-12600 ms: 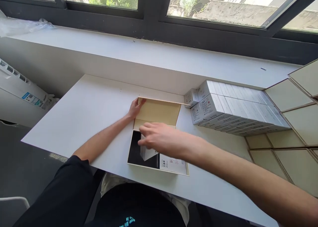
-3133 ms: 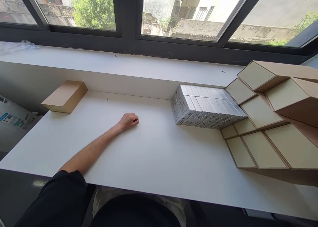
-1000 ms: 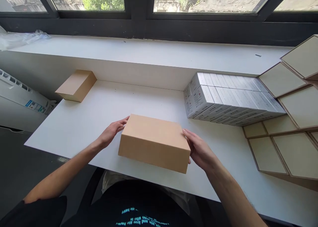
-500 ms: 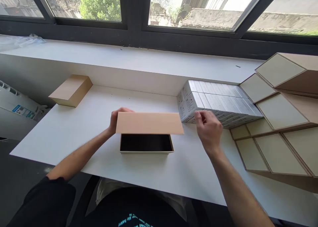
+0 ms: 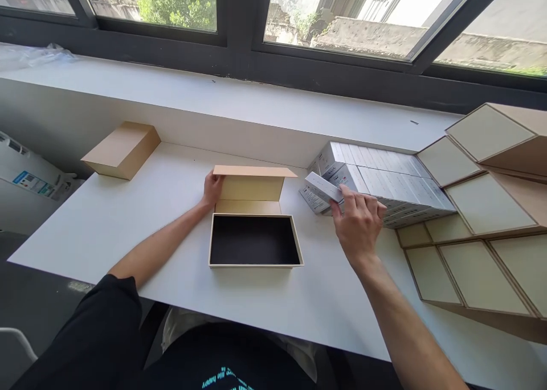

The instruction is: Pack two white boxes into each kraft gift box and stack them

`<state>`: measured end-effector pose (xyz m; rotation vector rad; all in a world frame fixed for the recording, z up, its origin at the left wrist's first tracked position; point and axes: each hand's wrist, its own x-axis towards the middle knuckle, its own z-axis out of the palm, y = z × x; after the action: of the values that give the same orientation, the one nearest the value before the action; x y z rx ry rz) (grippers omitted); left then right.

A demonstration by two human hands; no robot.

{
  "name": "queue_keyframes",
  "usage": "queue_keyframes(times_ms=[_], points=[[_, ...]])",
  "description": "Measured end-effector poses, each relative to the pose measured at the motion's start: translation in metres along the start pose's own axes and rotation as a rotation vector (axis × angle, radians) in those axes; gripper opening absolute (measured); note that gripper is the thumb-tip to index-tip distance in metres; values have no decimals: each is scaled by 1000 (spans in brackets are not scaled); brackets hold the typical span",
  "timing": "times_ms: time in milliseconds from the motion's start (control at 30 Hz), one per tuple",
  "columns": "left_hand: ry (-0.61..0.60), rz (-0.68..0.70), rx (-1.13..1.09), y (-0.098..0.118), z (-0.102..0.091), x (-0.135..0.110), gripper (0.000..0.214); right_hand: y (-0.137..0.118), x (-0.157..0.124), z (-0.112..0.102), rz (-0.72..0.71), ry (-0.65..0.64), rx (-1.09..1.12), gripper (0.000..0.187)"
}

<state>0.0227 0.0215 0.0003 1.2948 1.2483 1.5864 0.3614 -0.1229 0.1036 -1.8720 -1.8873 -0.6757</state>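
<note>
A tan hinged gift box (image 5: 256,266) stands on the white table in front of me, its black inside showing. My left hand (image 5: 212,189) is closed on the left end of its raised lid (image 5: 252,188), fingers partly hidden behind it. Off to the right, my right hand (image 5: 359,224) pinches a small white carton (image 5: 323,187) between thumb and fingers. That carton is tilted out at the near left corner of a stack of white cartons (image 5: 391,173) with small print on their ends.
A closed tan box (image 5: 122,151) sits at the table's back left. Several more tan boxes (image 5: 487,208) are piled on the right, against the carton stack. Behind runs a white ledge (image 5: 239,105) under the windows. A white appliance (image 5: 32,171) stands left of the table.
My left hand has swung the lid up and back, exposing more of the black inside. My right hand has closed on a white carton and tipped it from the stack.
</note>
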Motion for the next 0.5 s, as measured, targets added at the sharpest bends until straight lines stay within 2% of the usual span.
queue_keyframes(times_ms=[100,200,267,333,400,500], points=[[7,-2,-23,-1,0,1,57,-2,1,-2,43,-5,159,38],[19,-4,-47,-2,1,3,55,-9,-2,-20,-14,214,295,29],[16,0,-73,-3,2,3,54,-20,-11,-37,-175,333,293,36],[7,7,-97,-3,2,4,53,-35,-25,-49,-393,273,290,46],[2,13,-110,-4,2,4,52,-49,-41,-53,-587,113,311,47],[6,28,-113,-5,2,4,52,-58,-54,-49,-758,-72,320,43]])
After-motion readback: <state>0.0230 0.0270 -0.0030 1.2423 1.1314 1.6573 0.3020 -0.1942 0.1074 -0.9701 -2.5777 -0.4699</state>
